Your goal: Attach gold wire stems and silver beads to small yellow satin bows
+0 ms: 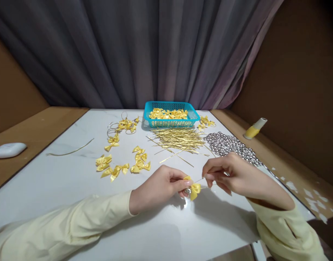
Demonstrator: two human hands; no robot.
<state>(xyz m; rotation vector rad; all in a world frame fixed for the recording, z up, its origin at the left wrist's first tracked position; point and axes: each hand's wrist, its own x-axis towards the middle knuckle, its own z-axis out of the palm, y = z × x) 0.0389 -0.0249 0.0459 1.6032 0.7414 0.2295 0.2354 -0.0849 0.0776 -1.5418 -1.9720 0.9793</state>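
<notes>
Between the thumb and fingers of my left hand (pixel 166 185) is a yellow ribbon bow (pixel 195 191), with a silver bell (pixel 187 190) pressed against it. My right hand (pixel 227 174) pinches a thin gold wire tie (pixel 199 180) that runs out from the bow; a second end of it sticks out below. Loose yellow bows (pixel 114 171) lie on the table to the left of my hands. Beyond them is a pile of gold wire ties (pixel 180 139). A heap of silver bells (pixel 231 145) spreads past my right hand.
A blue plastic basket (pixel 172 123) of yellow bows stands at the back. Bows with looped wires (pixel 127 125) lie left of it, and more bows (pixel 206 122) lie right. A single gold tie (pixel 71 151), a white rounded object (pixel 9 150) and a yellow-wrapped tube (pixel 255 129) are farther out.
</notes>
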